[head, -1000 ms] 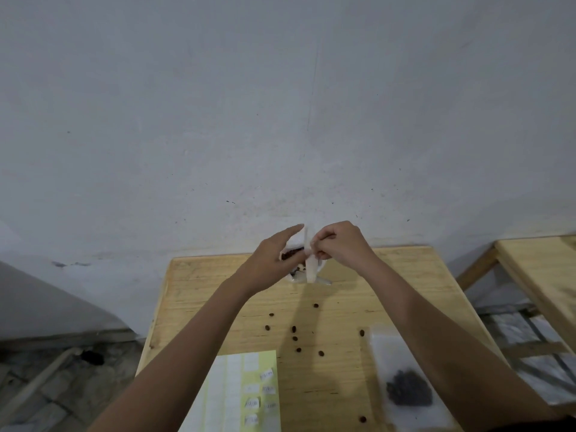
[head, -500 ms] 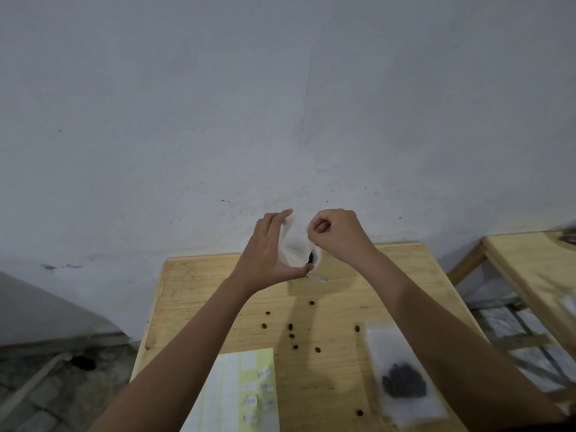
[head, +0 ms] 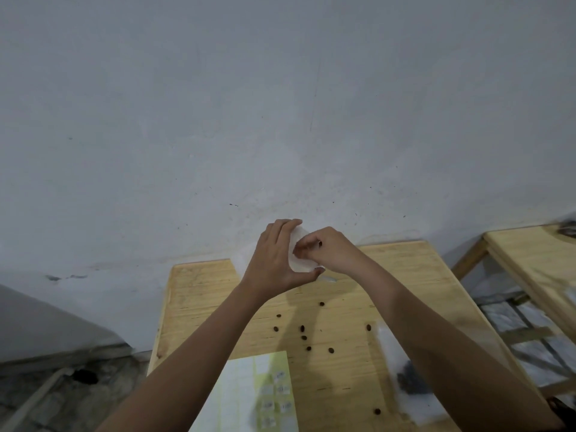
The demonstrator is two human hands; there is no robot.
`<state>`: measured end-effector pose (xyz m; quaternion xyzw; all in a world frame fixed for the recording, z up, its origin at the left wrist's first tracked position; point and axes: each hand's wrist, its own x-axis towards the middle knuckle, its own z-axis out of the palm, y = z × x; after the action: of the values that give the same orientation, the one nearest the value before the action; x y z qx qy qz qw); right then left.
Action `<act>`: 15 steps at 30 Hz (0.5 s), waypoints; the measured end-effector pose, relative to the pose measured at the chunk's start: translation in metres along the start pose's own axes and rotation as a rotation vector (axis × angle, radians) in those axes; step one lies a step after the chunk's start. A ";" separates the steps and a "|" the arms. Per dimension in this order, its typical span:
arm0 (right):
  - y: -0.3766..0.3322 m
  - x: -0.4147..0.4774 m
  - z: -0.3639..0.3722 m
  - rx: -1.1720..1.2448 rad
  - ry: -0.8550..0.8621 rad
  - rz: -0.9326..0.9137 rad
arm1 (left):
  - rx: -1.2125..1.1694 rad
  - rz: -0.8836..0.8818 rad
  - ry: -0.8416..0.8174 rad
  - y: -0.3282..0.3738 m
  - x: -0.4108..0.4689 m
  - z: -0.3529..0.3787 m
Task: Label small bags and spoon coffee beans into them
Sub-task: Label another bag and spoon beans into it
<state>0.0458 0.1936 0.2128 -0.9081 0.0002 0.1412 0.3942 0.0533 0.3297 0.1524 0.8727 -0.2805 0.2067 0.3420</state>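
Observation:
Both hands are raised above the far end of the wooden table (head: pixel 405 275). My left hand (head: pixel 277 260) cups a small white bag (head: pixel 300 260) from the left, thumb under it. My right hand (head: pixel 330 251) pinches the bag's upper edge, with a dark coffee bean (head: pixel 320 243) showing between its fingers. A spoon (head: pixel 328 279) lies on the table just below the hands. Several loose coffee beans (head: pixel 302 328) are scattered mid-table. A clear bag of beans (head: pixel 408 378) lies at the right, partly under my right forearm. A yellow-green label sheet (head: pixel 258 391) lies near the front.
A grey wall rises directly behind the table. A second wooden table (head: pixel 536 260) stands to the right with a gap between. Rough floor lies at the lower left, with clear plastic sheets (head: pixel 514 322) under the right table.
The hands have risen slightly with the bag. My left hand moved from beside the bag to cupping it, and my right hand's fingers closed over its top edge.

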 end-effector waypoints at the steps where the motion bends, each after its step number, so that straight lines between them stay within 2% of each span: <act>1: 0.000 0.000 0.004 -0.020 -0.015 0.013 | -0.004 0.024 -0.026 -0.003 -0.002 0.000; 4: 0.004 0.001 0.016 -0.057 0.005 0.031 | -0.047 0.018 -0.119 -0.010 -0.009 0.002; 9: 0.010 0.002 0.025 0.023 0.175 0.048 | -0.114 0.002 -0.256 -0.018 -0.009 0.004; 15: 0.011 0.003 0.022 -0.046 0.224 0.061 | -0.226 0.021 -0.206 -0.023 -0.003 0.013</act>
<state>0.0419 0.2019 0.1901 -0.9266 0.0684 0.0508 0.3662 0.0675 0.3352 0.1308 0.8421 -0.3449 0.0867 0.4054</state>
